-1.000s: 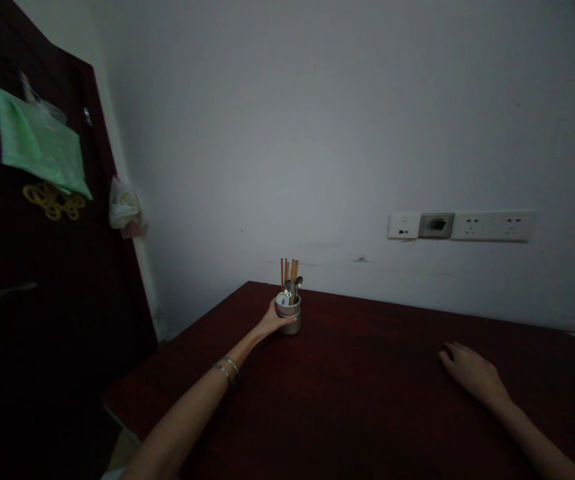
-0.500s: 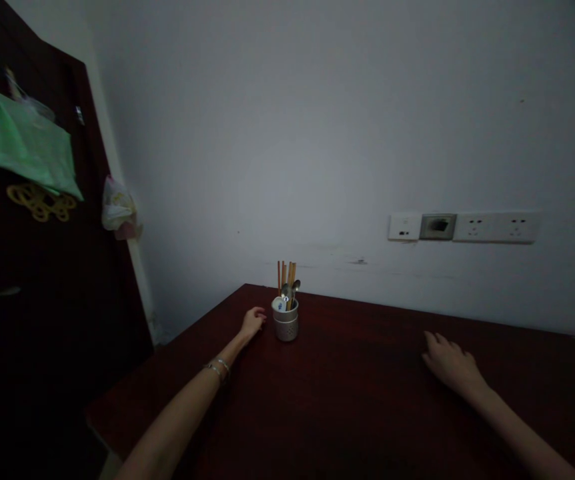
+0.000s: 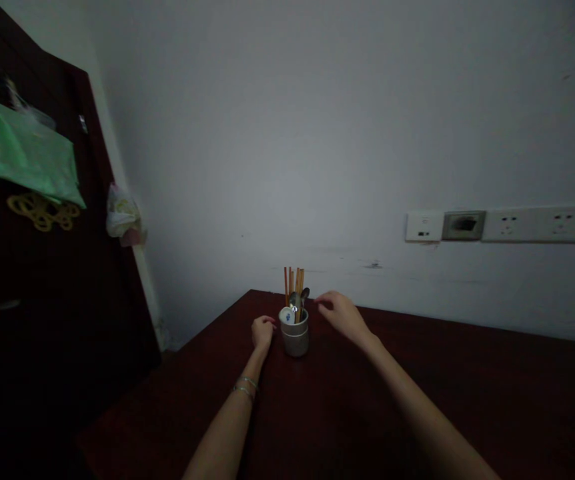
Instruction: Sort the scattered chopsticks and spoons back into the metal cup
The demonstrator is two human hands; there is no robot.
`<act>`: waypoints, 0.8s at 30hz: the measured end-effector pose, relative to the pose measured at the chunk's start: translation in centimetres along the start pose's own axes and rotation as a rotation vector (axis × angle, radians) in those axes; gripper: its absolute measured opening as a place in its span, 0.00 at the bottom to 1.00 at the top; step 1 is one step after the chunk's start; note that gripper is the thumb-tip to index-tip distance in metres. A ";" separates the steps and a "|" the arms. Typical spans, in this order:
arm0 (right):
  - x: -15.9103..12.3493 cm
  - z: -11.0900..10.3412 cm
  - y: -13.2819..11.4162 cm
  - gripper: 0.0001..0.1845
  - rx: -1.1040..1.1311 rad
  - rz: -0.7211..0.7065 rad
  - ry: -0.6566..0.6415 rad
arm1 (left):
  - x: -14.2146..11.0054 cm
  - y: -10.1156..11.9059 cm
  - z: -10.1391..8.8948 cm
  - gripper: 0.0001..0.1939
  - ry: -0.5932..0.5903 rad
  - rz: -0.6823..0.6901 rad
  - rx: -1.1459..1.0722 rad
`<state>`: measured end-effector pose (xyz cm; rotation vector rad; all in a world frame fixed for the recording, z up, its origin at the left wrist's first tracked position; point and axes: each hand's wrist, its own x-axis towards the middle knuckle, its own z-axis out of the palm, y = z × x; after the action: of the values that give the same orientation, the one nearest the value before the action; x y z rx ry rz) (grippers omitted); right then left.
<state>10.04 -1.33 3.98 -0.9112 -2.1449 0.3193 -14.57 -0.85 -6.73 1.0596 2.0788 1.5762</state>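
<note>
A light grey utensil holder (image 3: 296, 341) stands upright on the dark red table (image 3: 347, 407). Several chopsticks (image 3: 300, 280), metal spoons (image 3: 305, 293) and a white spoon with a blue mark (image 3: 287, 316) stick out of its top. Just left of the holder, my left hand (image 3: 263, 331) rests by the table surface with fingers loosely bent, holding nothing. My right hand (image 3: 341, 315) hovers to the right of the holder, thumb and fingers apart and pointing at the spoons; a small gap separates them.
Behind the table rises a pale wall with a row of sockets (image 3: 507, 225) at right. At left is a dark door (image 3: 57, 287) with a green cloth (image 3: 27, 147) hanging on it. A plastic bag (image 3: 121, 213) hangs by the door frame.
My right hand has moved left and up from the table's right side to near the holder. My left hand stays beside the holder. The view has shifted slightly.
</note>
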 end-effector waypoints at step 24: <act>1.9 4.5 -4.0 0.15 -0.139 -0.110 -0.109 | -0.2 -0.2 0.0 0.13 -0.039 0.075 -0.036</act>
<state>3.82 -2.55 3.98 -0.8654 -2.3318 0.1701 -14.53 -0.96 -7.00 1.1587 1.9992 1.6089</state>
